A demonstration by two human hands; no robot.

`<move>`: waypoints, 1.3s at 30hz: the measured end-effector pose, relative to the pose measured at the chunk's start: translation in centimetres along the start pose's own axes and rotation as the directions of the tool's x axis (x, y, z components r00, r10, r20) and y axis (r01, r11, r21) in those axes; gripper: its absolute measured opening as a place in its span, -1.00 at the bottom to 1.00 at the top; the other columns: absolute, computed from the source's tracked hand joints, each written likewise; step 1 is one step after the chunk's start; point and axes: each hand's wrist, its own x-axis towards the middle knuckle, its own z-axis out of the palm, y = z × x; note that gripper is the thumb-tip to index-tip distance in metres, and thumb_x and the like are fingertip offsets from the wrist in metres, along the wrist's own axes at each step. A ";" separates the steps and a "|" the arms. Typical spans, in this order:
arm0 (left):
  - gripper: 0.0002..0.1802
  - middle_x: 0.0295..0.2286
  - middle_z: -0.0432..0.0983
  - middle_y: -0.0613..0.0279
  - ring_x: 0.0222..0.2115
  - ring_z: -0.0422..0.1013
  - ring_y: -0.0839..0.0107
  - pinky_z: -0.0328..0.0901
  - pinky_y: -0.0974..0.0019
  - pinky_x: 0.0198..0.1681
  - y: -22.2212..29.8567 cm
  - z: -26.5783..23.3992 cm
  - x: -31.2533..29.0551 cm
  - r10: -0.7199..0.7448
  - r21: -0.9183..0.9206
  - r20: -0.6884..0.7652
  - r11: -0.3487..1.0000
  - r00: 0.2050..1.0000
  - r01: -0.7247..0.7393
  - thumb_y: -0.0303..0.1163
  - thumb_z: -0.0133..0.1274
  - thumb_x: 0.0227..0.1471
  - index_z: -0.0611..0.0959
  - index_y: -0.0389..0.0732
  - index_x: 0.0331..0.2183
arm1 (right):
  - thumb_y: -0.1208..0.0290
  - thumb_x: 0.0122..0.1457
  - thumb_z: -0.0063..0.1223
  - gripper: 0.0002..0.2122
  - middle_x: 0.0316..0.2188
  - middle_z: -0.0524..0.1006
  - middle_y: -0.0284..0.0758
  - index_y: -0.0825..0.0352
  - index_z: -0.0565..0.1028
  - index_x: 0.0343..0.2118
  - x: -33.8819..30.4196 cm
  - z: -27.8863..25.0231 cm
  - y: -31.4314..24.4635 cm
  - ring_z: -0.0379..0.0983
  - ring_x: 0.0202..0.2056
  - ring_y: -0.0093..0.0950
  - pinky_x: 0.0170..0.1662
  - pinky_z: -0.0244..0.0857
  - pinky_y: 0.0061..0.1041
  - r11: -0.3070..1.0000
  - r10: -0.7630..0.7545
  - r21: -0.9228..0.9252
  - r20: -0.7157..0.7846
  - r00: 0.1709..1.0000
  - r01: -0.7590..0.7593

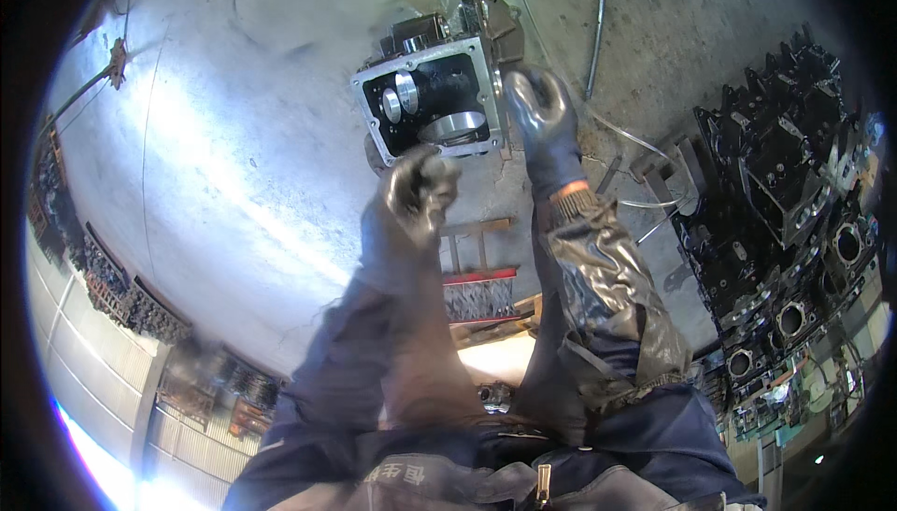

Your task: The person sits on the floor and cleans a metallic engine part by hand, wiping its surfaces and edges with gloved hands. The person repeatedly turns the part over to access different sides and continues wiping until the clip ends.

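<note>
Grey concrete floor, open gearbox housing, metal rod, black engine blocks

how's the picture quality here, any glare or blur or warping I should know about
Head view: fisheye bends the edges inside a dark rim; glare streaks the concrete floor; the left hand is motion-blurred; the right hand and the open metal housing stay fairly sharp; the engine blocks sit in shadow.
</note>
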 end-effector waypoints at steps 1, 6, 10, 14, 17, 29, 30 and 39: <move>-0.52 -0.06 0.52 -0.05 -0.19 0.47 0.40 0.41 0.37 -0.09 -1.1 0.6 -1.1 0.007 -0.078 -0.042 0.997 0.999 -0.011 -0.54 0.08 0.24 0.43 -0.38 0.16 | 0.41 0.31 0.22 -0.72 -0.12 0.56 -0.30 0.39 0.51 0.02 -1.5 -0.6 -0.1 0.51 -0.12 -0.58 -0.07 0.47 -0.53 0.967 0.108 0.231 0.023 0.994 -0.110; -0.27 -0.03 0.54 0.01 -0.09 0.50 0.37 0.43 0.34 -0.06 -6.5 3.3 -3.5 -0.057 -0.251 -0.001 0.967 0.998 0.055 -0.09 0.25 0.21 0.40 -0.36 0.20 | 0.35 0.34 0.19 -0.66 -0.08 0.55 -0.29 0.41 0.48 0.07 -9.7 -3.9 -0.2 0.50 -0.05 -0.54 0.03 0.42 -0.51 0.913 0.317 0.235 0.104 0.943 -0.333; -0.14 0.00 0.53 0.05 -0.08 0.51 0.40 0.43 0.34 -0.03 -8.5 4.3 -3.8 -0.106 -0.124 0.011 0.987 0.994 0.106 0.10 0.27 0.13 0.42 -0.34 0.21 | 0.30 0.37 0.14 -0.60 -0.04 0.56 -0.24 0.46 0.45 0.14 -15.4 -3.5 -0.1 0.49 0.00 -0.52 0.07 0.41 -0.49 0.840 0.463 0.203 0.214 0.860 -0.503; -0.44 0.02 0.53 0.15 -0.10 0.50 0.50 0.41 0.47 -0.07 -8.4 3.9 -4.4 0.055 0.025 -0.069 0.998 0.996 -0.054 -0.22 0.10 0.33 0.44 -0.36 0.21 | 0.35 0.37 0.14 -0.59 -0.04 0.58 -0.25 0.51 0.43 0.16 -17.7 -0.6 -1.6 0.53 -0.06 -0.51 0.02 0.44 -0.54 0.724 0.556 0.380 0.173 0.813 -0.576; -0.56 0.03 0.53 0.18 -0.06 0.46 0.52 0.39 0.49 -0.02 -7.6 3.1 -5.3 -0.008 -0.068 -0.121 0.998 0.993 0.000 -0.40 0.01 0.37 0.47 -0.37 0.19 | 0.39 0.35 0.16 -0.63 -0.09 0.60 -0.24 0.49 0.46 0.12 -17.2 -0.9 -3.6 0.55 -0.11 -0.54 -0.04 0.47 -0.55 0.900 0.417 0.052 0.183 0.890 -0.432; -0.49 -0.06 0.58 0.11 -0.13 0.50 0.42 0.42 0.36 -0.06 -2.3 -1.8 -2.4 0.374 -0.069 -0.121 0.921 0.920 -0.383 -0.15 0.04 0.35 0.54 -0.30 0.16 | 0.45 0.28 0.20 -0.72 -0.15 0.64 -0.24 0.44 0.55 0.00 -12.3 2.3 -11.3 0.59 -0.11 -0.50 -0.03 0.48 -0.53 0.983 0.075 -0.186 0.392 0.917 -0.001; -0.44 -0.13 0.61 0.16 -0.24 0.52 0.49 0.43 0.42 -0.18 -2.1 -2.6 -1.8 0.351 -0.081 -0.099 0.930 0.931 -0.359 -0.04 0.06 0.33 0.56 -0.28 0.14 | 0.46 0.27 0.20 -0.71 -0.13 0.64 -0.23 0.45 0.55 0.01 -12.0 3.1 -11.6 0.59 -0.10 -0.49 -0.02 0.49 -0.52 0.982 0.055 -0.185 0.419 0.907 0.026; -0.55 -0.22 0.63 0.18 -0.35 0.58 0.53 0.46 0.50 -0.40 -4.5 -6.4 0.9 0.073 -0.598 -0.042 0.798 0.996 -0.083 -0.26 0.18 0.26 0.58 -0.28 0.09 | 0.43 0.24 0.26 -0.68 -0.15 0.63 -0.26 0.47 0.56 0.00 -11.8 8.9 -11.0 0.57 -0.16 -0.53 -0.10 0.48 -0.53 0.987 0.163 -0.056 0.244 0.956 -0.154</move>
